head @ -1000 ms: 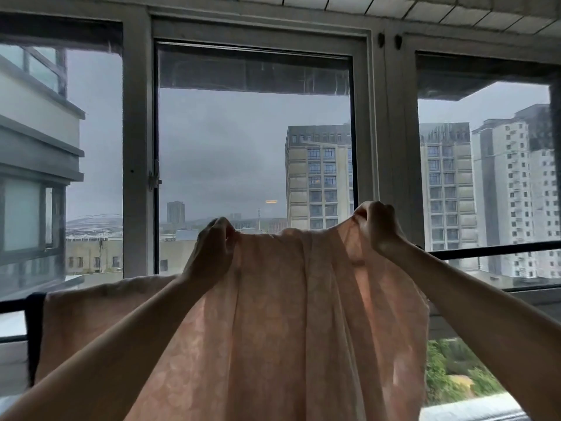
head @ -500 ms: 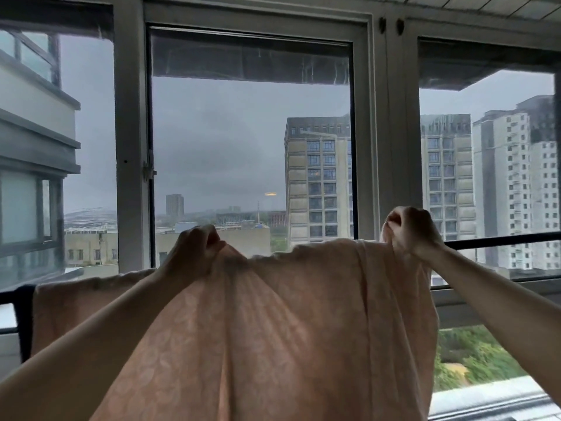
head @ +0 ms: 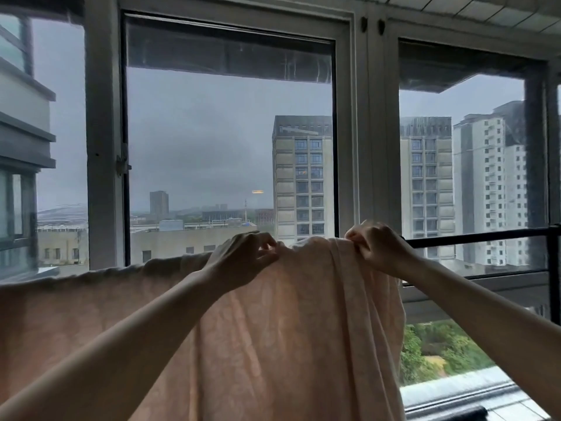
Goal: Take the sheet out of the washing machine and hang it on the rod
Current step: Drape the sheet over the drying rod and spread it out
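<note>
Sheet: I see the pale pink sheet [head: 273, 329] draped along the black rod [head: 473, 240], spread from the far left to just right of centre, hanging down towards me in long folds.
Left hand: my left hand [head: 243, 259] pinches the sheet's top edge, thumb and fingertips curled onto the cloth at the rod line.
Right hand: my right hand [head: 376, 246] grips the bunched right end of the sheet, fingers curled tightly round the fold.
Rod: bare only to the right of my right hand.
Beyond: window frame [head: 361, 132], grey sky, tower blocks [head: 303, 177] far off.
</note>
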{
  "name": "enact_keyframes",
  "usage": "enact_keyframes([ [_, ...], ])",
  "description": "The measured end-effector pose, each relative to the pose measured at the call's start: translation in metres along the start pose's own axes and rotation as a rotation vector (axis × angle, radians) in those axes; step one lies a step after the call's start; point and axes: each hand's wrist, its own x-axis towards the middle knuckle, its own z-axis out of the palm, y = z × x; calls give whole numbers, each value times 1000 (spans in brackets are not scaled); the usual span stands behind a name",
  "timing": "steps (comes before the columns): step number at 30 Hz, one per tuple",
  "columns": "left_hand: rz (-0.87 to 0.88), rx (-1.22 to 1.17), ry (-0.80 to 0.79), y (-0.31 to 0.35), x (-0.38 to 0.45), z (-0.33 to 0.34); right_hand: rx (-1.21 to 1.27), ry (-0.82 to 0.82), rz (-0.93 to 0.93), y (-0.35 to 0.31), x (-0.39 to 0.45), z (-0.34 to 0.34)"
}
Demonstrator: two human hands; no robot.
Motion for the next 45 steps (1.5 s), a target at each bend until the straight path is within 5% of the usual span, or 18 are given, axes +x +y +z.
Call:
enact_keyframes([
  [15,-195,27,296,-22,-15,-7,-119,99,105,-14,3,12],
  [21,-148,-30,150,-47,-32,-30,-81,92,151,-47,11,14],
  [38,-186,60,67,-141,-130,-114,196,81,-366,-246,33,60],
  [45,-165,32,173,-168,-144,-131,279,72,-283,-287,49,75],
])
